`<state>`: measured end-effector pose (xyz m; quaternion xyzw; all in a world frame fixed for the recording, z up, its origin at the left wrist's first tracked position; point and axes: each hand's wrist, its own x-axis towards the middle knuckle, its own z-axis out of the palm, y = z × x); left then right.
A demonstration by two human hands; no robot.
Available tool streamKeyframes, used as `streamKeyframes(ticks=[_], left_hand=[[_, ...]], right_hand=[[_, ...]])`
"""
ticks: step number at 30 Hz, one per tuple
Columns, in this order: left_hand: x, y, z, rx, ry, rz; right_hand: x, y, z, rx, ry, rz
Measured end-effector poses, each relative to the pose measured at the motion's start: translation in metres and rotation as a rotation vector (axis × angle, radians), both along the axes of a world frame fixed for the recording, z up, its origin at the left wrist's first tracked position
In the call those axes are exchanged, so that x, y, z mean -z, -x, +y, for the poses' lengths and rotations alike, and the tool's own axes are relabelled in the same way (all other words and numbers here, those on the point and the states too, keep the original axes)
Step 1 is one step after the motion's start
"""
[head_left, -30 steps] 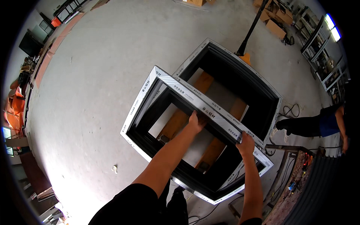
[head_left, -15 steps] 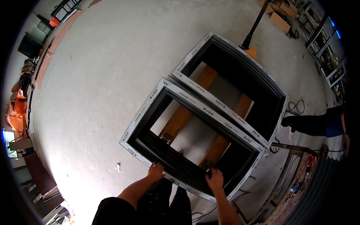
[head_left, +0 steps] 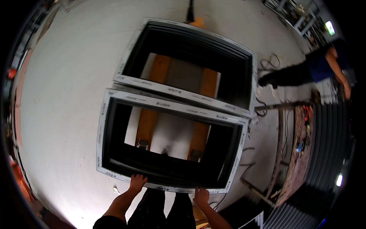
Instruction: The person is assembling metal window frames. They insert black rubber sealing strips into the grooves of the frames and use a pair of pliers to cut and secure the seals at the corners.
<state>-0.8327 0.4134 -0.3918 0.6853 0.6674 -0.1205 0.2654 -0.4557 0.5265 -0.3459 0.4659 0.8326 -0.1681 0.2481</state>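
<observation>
The fingers of the left hand (head_left: 138, 182) lie over the near edge of a white-and-black window frame (head_left: 158, 103), left of the middle of that side. The fingers of the right hand (head_left: 201, 195) are bent at the same edge, closer to the frame's right corner than the left hand is to the left corner. Both hands touch the frame; blur and the hidden thumbs make it impossible to tell whether either grips tightly.

The frame stretches away from the fingers, directly ahead of the person's legs (head_left: 152, 206). Its long axis runs side to side across the body, with the right end tilted slightly nearer. Its inner walls are deep and black. Through its opening show two orange-brown bars (head_left: 146, 124), pointing away from the person.

Just beyond lies a second frame (head_left: 173, 91), almost parallel, with a narrow dark strip between the two; whether they touch at the right is unclear. Past it stands a black pole (head_left: 190, 13). On the right are a rough desk (head_left: 292, 171) with small tools and, farther off, another person (head_left: 318, 70) in dark clothes.
</observation>
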Motion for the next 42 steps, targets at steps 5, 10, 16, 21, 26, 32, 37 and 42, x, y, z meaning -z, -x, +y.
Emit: streamKeyframes(ticks=[5,10,16,21,26,32,37,42], left_hand=[[-0.006,0.021,0.027,0.074,0.067,0.048],[0.002,0.040,0.044,0.092,0.064,0.106],[-0.005,0.043,0.040,0.080,0.068,0.149],[0.009,0.031,0.029,0.038,-0.011,0.140],[0.008,0.024,0.016,-0.038,0.073,0.120],[-0.022,0.008,0.006,-0.197,0.105,0.038],[0.041,0.020,-0.044,-0.216,0.547,0.097],[0.072,0.006,-0.041,-0.077,0.461,-0.063]], right_hand=[[0.006,0.024,0.014,0.048,-0.064,-0.104],[0.022,0.017,0.016,0.058,-0.008,0.040],[0.028,0.023,0.012,0.100,-0.081,0.153],[0.035,0.015,0.004,0.217,-0.004,0.133],[0.015,0.035,-0.015,0.359,0.203,0.205],[-0.024,0.060,-0.032,0.601,0.278,0.300],[-0.043,0.029,-0.099,0.870,0.417,0.378],[-0.013,-0.029,-0.192,1.178,0.275,0.509]])
